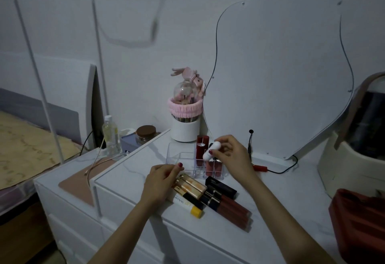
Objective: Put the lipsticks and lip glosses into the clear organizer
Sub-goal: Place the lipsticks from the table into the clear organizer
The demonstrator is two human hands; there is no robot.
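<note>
Right hand (233, 155) fingers pinch one small white rounded lipstick (210, 151), tilted, just above the clear organizer (181, 157) on the white tabletop (270, 211). Left hand (161, 182) fingers curl onto the gold-capped glosses (190, 183); grip unclear. About seven tubes lie side by side near the organizer: gold, dark red, black, one white-yellow. One tall red lipstick (202, 146) and about three pink-red pieces stand inside.

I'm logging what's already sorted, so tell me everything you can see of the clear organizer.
The clear organizer is a transparent, plastic-looking box of square, open-topped compartments. It stands upright on the white dresser top, in front of the white cup. Its left compartments look empty; the right ones hold a tall dark-red tube and some reddish items. The right hand holds a small white tube above it.
</note>
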